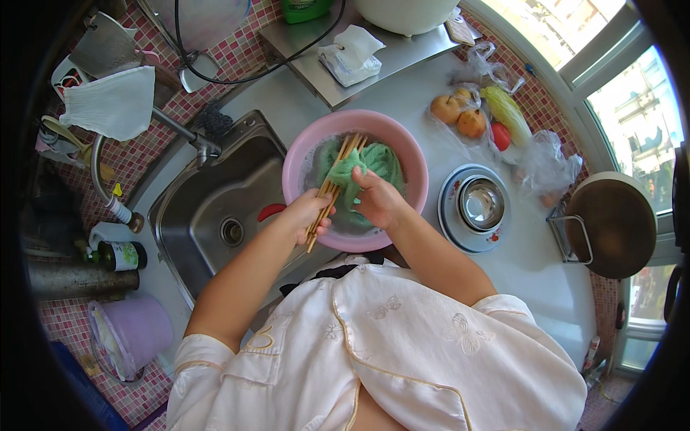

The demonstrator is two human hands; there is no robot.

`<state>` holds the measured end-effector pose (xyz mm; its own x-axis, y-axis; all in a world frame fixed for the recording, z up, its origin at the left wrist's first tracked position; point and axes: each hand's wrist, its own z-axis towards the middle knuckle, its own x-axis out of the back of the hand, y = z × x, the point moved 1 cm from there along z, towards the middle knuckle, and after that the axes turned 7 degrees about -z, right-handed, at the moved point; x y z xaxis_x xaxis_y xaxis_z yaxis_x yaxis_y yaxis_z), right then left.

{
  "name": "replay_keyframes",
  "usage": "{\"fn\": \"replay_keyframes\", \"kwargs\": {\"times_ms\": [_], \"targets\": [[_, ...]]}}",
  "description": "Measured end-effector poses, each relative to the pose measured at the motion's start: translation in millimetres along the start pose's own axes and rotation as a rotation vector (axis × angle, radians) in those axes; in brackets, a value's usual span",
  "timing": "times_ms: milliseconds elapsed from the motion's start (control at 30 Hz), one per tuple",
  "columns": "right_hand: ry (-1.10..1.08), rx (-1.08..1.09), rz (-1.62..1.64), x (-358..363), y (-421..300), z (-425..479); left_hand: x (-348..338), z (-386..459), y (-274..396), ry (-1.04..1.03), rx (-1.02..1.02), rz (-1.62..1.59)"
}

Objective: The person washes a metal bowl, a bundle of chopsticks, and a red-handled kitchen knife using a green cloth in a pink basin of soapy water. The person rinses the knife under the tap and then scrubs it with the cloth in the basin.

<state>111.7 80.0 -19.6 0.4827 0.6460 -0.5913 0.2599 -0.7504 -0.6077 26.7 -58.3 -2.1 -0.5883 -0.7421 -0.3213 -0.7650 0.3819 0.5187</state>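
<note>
My left hand (311, 214) grips a bundle of several wooden chopsticks (326, 189) near their lower ends. The sticks slant up and to the right over a pink plastic basin (420, 178). In my right hand (380, 200) is part of a green cloth (347, 168), pressed between thumb and fingers and touching the upper part of the chopsticks. The rest of the cloth sits in the soapy water (312, 171) in the basin. My right palm and some fingers are partly hidden from above.
The basin stands at the right edge of a stainless steel sink (199, 199), with a faucet (205, 148) behind it. Stacked bowls and plates (447, 215) lie to the right. Beyond are fruit (446, 109), a cabbage (506, 114) and a tissue pack (353, 62). A pan (612, 223) leans at far right.
</note>
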Motion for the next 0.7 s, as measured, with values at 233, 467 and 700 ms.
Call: {"fn": "replay_keyframes", "kwargs": {"times_ms": [233,467,700], "targets": [[0.42,0.095,-0.164,-21,22,40,-32,6,10,0.013,0.106,0.295],[0.691,0.41,-0.266,11,12,92,-19,-28,21,-0.016,0.138,0.472],[0.802,0.445,-0.422,37,-6,119,9,-67,30,0.024,0.128,0.678]]}}
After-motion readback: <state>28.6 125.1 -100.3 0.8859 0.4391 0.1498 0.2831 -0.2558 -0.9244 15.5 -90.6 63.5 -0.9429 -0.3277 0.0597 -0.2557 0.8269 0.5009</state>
